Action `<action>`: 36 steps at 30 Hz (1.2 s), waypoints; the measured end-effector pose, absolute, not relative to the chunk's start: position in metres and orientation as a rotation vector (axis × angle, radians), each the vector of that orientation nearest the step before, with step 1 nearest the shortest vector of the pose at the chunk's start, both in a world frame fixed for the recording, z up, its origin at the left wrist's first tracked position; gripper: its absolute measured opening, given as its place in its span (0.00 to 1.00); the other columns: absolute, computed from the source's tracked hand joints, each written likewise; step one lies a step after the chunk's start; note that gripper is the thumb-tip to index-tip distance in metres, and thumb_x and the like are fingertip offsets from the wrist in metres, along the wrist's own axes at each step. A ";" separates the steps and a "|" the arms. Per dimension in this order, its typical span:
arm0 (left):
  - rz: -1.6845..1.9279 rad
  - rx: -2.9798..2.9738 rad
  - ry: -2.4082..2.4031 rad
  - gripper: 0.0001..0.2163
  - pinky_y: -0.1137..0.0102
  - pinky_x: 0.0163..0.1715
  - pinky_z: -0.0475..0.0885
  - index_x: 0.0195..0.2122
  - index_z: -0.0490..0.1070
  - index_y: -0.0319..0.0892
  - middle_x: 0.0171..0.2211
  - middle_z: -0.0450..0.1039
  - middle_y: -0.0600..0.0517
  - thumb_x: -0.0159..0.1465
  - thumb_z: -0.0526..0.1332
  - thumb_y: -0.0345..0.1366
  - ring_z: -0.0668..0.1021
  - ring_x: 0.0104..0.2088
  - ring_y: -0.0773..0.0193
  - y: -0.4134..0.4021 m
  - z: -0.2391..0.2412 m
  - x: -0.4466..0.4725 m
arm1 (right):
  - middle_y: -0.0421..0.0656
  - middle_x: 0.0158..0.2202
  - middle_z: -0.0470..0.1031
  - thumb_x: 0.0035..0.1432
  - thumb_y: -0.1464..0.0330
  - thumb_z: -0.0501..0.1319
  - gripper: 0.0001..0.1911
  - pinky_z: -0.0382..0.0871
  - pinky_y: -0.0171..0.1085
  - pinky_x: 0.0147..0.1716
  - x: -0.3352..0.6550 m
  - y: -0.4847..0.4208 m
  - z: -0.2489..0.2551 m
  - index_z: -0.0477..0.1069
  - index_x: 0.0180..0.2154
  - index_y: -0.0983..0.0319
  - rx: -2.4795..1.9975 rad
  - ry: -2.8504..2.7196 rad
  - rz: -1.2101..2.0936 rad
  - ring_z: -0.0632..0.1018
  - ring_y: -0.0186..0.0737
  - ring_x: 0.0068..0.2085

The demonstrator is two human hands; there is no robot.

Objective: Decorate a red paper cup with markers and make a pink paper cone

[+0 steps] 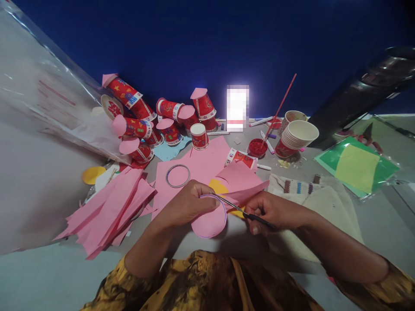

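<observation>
My left hand pinches the top edge of a round pink paper disc, which has a blue pen line along its rim. In my right hand is a pair of scissors with dark handles. Their blades reach to the disc's upper edge, by my left thumb. Behind my hands a larger sheet of pink paper lies on the table, with a grey ring on it. A folded pink piece stands up beside the scissors, and yellow paper shows under it.
Several red paper cups, many with pink paper tops, are stacked at the back left. Pink paper strips lie left. A stack of white cups, a red pot with a stick, and a green packet are right.
</observation>
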State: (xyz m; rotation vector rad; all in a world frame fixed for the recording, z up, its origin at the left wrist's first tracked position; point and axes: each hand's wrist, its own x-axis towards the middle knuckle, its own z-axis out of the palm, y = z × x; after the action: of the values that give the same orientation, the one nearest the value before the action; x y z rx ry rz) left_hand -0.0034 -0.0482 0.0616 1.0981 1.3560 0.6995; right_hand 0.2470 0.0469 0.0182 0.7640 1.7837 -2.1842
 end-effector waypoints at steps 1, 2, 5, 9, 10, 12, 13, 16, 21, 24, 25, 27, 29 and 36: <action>0.699 1.092 1.366 0.14 0.71 0.21 0.48 0.18 0.65 0.41 0.19 0.53 0.58 0.56 0.64 0.41 0.55 0.23 0.70 -0.048 0.062 -0.003 | 0.37 0.19 0.72 0.43 0.46 0.77 0.29 0.52 0.28 0.19 0.247 0.047 0.018 0.71 0.24 0.63 0.773 1.797 -2.171 0.66 0.28 0.21; 0.697 1.088 1.373 0.14 0.71 0.21 0.48 0.18 0.65 0.41 0.19 0.53 0.58 0.56 0.64 0.41 0.55 0.22 0.70 -0.048 0.062 -0.003 | 0.36 0.19 0.72 0.44 0.45 0.76 0.29 0.52 0.28 0.19 0.247 0.047 0.017 0.71 0.24 0.63 0.782 1.815 -2.158 0.66 0.28 0.21; 0.682 1.087 1.385 0.14 0.72 0.21 0.49 0.18 0.65 0.41 0.19 0.54 0.58 0.56 0.64 0.42 0.56 0.22 0.70 -0.048 0.063 -0.003 | 0.36 0.18 0.71 0.44 0.45 0.76 0.29 0.52 0.29 0.19 0.248 0.047 0.016 0.72 0.24 0.63 0.786 1.857 -2.134 0.65 0.29 0.21; 0.666 1.098 1.396 0.14 0.72 0.21 0.49 0.18 0.65 0.42 0.19 0.54 0.58 0.55 0.64 0.42 0.57 0.22 0.70 -0.047 0.063 -0.003 | 0.34 0.17 0.69 0.45 0.46 0.76 0.28 0.51 0.31 0.21 0.247 0.046 0.018 0.71 0.23 0.62 0.784 1.872 -2.124 0.64 0.29 0.21; 0.665 1.098 1.398 0.14 0.72 0.21 0.49 0.18 0.65 0.42 0.19 0.54 0.58 0.55 0.64 0.42 0.57 0.22 0.70 -0.046 0.063 -0.002 | 0.34 0.17 0.68 0.45 0.47 0.76 0.27 0.51 0.31 0.21 0.247 0.046 0.019 0.71 0.23 0.62 0.786 1.877 -2.120 0.64 0.29 0.21; 0.665 1.099 1.402 0.14 0.71 0.21 0.48 0.17 0.63 0.42 0.18 0.54 0.58 0.54 0.64 0.41 0.56 0.21 0.70 -0.046 0.063 -0.002 | 0.34 0.18 0.68 0.46 0.47 0.76 0.27 0.51 0.31 0.22 0.246 0.046 0.022 0.69 0.23 0.62 0.783 1.887 -2.109 0.63 0.29 0.21; 0.666 1.097 1.402 0.14 0.71 0.21 0.47 0.17 0.63 0.42 0.18 0.54 0.58 0.54 0.63 0.41 0.56 0.21 0.70 -0.046 0.063 -0.002 | 0.34 0.18 0.68 0.46 0.48 0.75 0.27 0.50 0.31 0.22 0.246 0.046 0.023 0.69 0.23 0.62 0.781 1.893 -2.099 0.63 0.29 0.22; 0.668 1.088 1.398 0.14 0.70 0.21 0.47 0.17 0.62 0.43 0.18 0.54 0.58 0.54 0.63 0.41 0.56 0.21 0.70 -0.045 0.062 -0.002 | 0.35 0.18 0.68 0.46 0.47 0.75 0.27 0.49 0.32 0.21 0.245 0.046 0.024 0.69 0.23 0.62 0.787 1.912 -2.076 0.62 0.29 0.22; 0.676 1.069 1.409 0.14 0.70 0.20 0.46 0.16 0.64 0.42 0.17 0.54 0.57 0.53 0.64 0.41 0.55 0.20 0.71 -0.045 0.064 -0.001 | 0.33 0.18 0.66 0.47 0.48 0.75 0.27 0.47 0.32 0.21 0.247 0.046 0.020 0.68 0.23 0.61 0.772 1.917 -2.080 0.61 0.28 0.22; 0.679 1.049 1.415 0.14 0.71 0.19 0.48 0.16 0.65 0.42 0.17 0.56 0.57 0.53 0.65 0.41 0.58 0.20 0.70 -0.045 0.066 0.001 | 0.32 0.18 0.63 0.47 0.48 0.75 0.27 0.47 0.32 0.21 0.248 0.046 0.017 0.67 0.23 0.61 0.785 1.933 -2.079 0.59 0.28 0.22; 0.680 1.042 1.417 0.14 0.72 0.19 0.48 0.16 0.65 0.42 0.17 0.56 0.57 0.52 0.65 0.41 0.58 0.20 0.70 -0.045 0.066 0.001 | 0.31 0.18 0.62 0.47 0.48 0.75 0.27 0.46 0.32 0.21 0.248 0.047 0.017 0.66 0.23 0.61 0.788 1.942 -2.075 0.59 0.28 0.22; 0.684 1.028 1.417 0.14 0.72 0.19 0.49 0.16 0.65 0.42 0.17 0.56 0.57 0.52 0.65 0.41 0.57 0.20 0.70 -0.045 0.067 0.002 | 0.31 0.18 0.60 0.47 0.48 0.76 0.28 0.46 0.32 0.21 0.249 0.047 0.016 0.65 0.23 0.61 0.796 1.963 -2.062 0.58 0.28 0.22; 0.685 1.019 1.411 0.13 0.73 0.19 0.49 0.16 0.65 0.42 0.17 0.56 0.57 0.52 0.65 0.41 0.57 0.20 0.71 -0.045 0.066 0.001 | 0.30 0.18 0.58 0.47 0.48 0.76 0.29 0.45 0.32 0.21 0.250 0.048 0.016 0.64 0.23 0.61 0.803 1.985 -2.049 0.57 0.28 0.22; 0.679 1.030 1.392 0.14 0.73 0.19 0.49 0.17 0.65 0.42 0.17 0.56 0.57 0.53 0.65 0.41 0.57 0.20 0.71 -0.045 0.063 -0.001 | 0.31 0.17 0.62 0.47 0.48 0.76 0.28 0.49 0.32 0.22 0.248 0.047 0.018 0.67 0.22 0.61 0.787 1.936 -2.119 0.60 0.28 0.22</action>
State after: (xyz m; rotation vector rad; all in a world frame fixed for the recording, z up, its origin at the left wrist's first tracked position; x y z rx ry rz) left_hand -0.0012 -0.0447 0.0633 1.0302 1.3922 0.6788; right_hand 0.2478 0.0469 0.0175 0.7867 1.9361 -2.1195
